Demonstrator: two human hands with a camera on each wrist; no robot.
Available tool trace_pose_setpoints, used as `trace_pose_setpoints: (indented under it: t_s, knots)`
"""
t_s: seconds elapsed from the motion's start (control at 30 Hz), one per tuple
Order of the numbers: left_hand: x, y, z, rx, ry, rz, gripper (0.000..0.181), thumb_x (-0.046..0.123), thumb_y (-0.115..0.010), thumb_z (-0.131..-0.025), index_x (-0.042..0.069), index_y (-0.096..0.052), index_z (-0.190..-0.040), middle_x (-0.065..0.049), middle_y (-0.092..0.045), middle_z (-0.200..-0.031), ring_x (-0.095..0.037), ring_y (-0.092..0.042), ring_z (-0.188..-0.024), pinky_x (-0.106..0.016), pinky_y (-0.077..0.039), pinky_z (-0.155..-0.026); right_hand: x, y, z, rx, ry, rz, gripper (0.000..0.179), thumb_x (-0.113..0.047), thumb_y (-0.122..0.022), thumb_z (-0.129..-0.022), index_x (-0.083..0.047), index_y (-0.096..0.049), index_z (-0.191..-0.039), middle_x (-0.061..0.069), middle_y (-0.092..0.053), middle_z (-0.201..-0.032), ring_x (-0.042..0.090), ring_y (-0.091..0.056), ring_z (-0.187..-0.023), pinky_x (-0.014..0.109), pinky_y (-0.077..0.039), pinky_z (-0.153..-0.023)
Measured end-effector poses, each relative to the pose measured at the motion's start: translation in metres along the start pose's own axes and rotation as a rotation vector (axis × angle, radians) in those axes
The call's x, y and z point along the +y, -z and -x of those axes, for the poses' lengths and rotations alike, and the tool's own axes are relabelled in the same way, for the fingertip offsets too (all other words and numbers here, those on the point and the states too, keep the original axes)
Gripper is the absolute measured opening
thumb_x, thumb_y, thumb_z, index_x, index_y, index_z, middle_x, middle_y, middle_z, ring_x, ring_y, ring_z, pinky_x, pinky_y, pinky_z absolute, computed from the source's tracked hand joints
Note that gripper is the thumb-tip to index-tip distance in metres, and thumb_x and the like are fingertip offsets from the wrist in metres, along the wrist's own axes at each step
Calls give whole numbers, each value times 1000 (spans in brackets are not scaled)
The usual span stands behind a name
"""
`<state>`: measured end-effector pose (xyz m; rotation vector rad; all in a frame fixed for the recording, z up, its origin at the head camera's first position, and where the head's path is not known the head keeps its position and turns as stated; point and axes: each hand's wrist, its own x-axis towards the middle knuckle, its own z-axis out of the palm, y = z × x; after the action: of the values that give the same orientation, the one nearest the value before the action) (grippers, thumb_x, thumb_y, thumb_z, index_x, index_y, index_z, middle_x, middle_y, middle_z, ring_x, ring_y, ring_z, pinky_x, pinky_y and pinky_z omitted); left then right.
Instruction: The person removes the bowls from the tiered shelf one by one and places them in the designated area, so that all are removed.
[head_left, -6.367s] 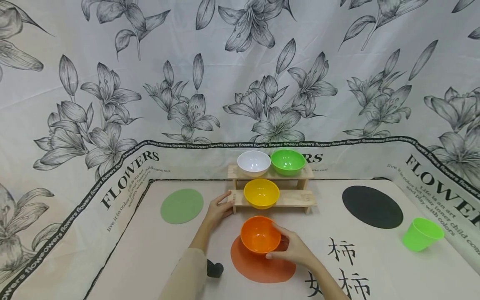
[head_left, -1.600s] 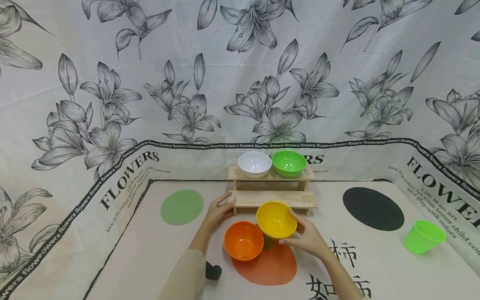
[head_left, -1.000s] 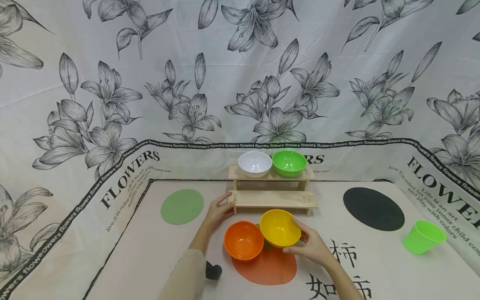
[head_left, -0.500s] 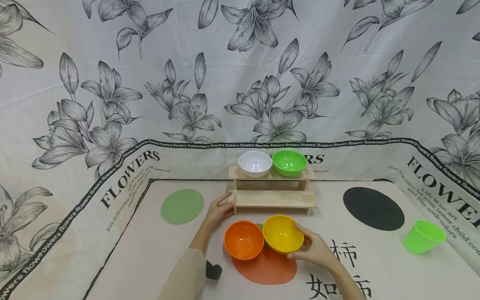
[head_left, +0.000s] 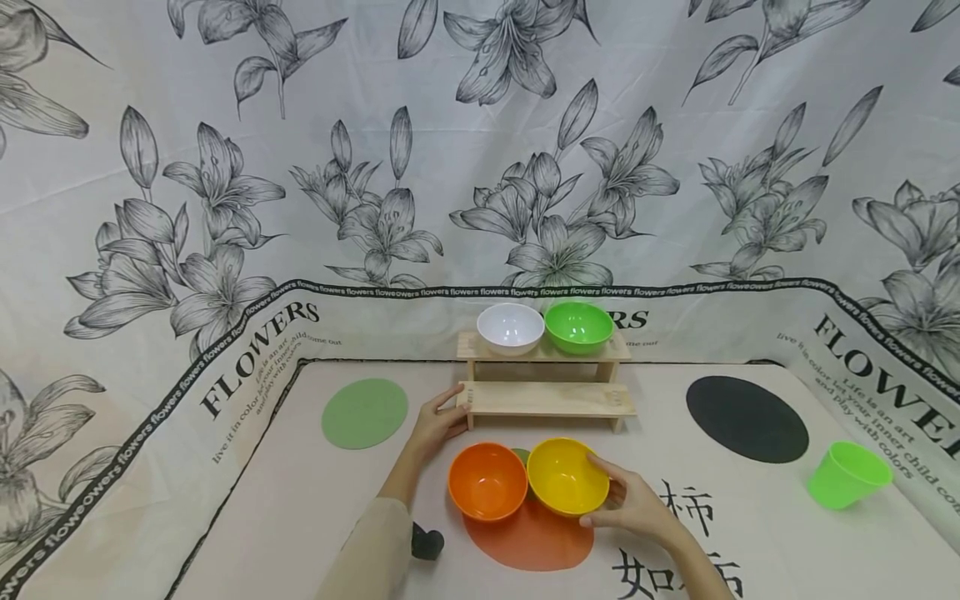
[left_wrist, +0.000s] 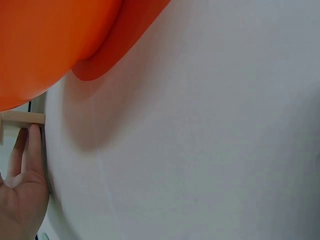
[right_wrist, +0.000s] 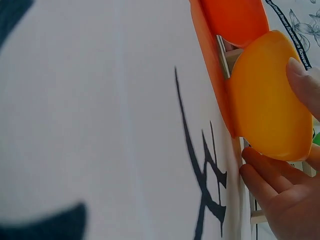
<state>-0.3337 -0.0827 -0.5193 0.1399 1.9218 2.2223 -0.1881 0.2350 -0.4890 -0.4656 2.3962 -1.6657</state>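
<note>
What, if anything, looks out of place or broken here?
Nothing looks spilled or broken. One small oddity is the orange bowl: in the head view it sits off-centre over the orange patch, jutting past its left edge. A dark object beside the left sleeve is partly hidden; I can't tell what it is.

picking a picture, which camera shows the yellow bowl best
The head view: the yellow bowl shows its inside and nearly all its rim. The right wrist view shows its outside, partly behind the right hand; the left wrist view, nothing.
</note>
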Motion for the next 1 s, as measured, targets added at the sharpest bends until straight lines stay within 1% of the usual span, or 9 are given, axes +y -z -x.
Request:
trace_pose_setpoints:
  t_s: [0.17, 0.33, 0.53, 0.63, 0.77, 0.87, 0.93, 1.0]
  knots:
    - [0, 0, 0, 2, 6, 0, 55, 13, -65, -90, 9, -44, -141, -30, -50, -129, -27, -62, -103, -40, -54, -87, 0, 1, 1, -39, -7, -23, 84, -10, -76, -78, 16, -25, -140, 40, -22, -143, 51, -37, -125, 37, -45, -99]
    - [-1, 1, -1, 8, 12, -4, 55, 14, -65, -89, 9, -45, -140, -30, -51, -129, -28, -61, -104, -40, -54, -87, 2, 1, 1, -57, -4, -38, 82, -11, -76, -78, 14, -28, -140, 39, -23, -143, 52, -35, -126, 33, -46, -99]
    - [0, 1, 0, 12, 16, -4, 55, 13, -65, -89, 9, -45, -140, -30, -53, -127, -27, -61, -104, -40, -54, -87, 1, 6, 1, -89, 16, -42, 81, -10, -75, -79, 12, -28, -141, 41, -21, -142, 53, -39, -123, 34, -48, -97]
    - [0, 0, 0, 8, 14, -6, 55, 13, -65, -90, 9, -45, -140, -30, -52, -127, -27, -61, -104, -40, -54, -87, 0, 9, 1, -97, 32, -24, 82, -10, -76, -78, 11, -27, -142, 41, -22, -142, 52, -43, -119, 36, -50, -94]
    - [0, 1, 0, -1, 9, -7, 55, 13, -65, -90, 9, -44, -141, -30, -52, -128, -28, -61, -105, -41, -54, -88, -1, 16, 0, -91, 64, 6, 82, -9, -76, -78, 10, -28, -142, 38, -26, -143, 50, -49, -114, 37, -53, -91]
    - [-1, 1, 0, -5, 6, -2, 55, 13, -64, -90, 9, -43, -141, -30, -52, -128, -28, -61, -105, -42, -53, -89, -4, 21, -3, -84, 84, 5, 81, -7, -75, -78, 10, -29, -142, 37, -27, -143, 50, -49, -113, 37, -53, -91]
    - [0, 1, 0, -4, 6, 2, 55, 12, -64, -90, 9, -43, -141, -31, -52, -128, -27, -61, -105, -43, -53, -89, -7, 25, -5, -64, 89, 10, 80, -6, -75, -78, 11, -29, -141, 38, -27, -142, 51, -48, -115, 38, -52, -92]
    - [0, 1, 0, -4, 6, 3, 55, 12, -64, -90, 9, -43, -142, -31, -51, -128, -27, -61, -105, -43, -52, -90, -11, 29, -8, -23, 85, 30, 78, -7, -74, -79, 9, -30, -141, 38, -29, -141, 51, -47, -116, 40, -51, -93]
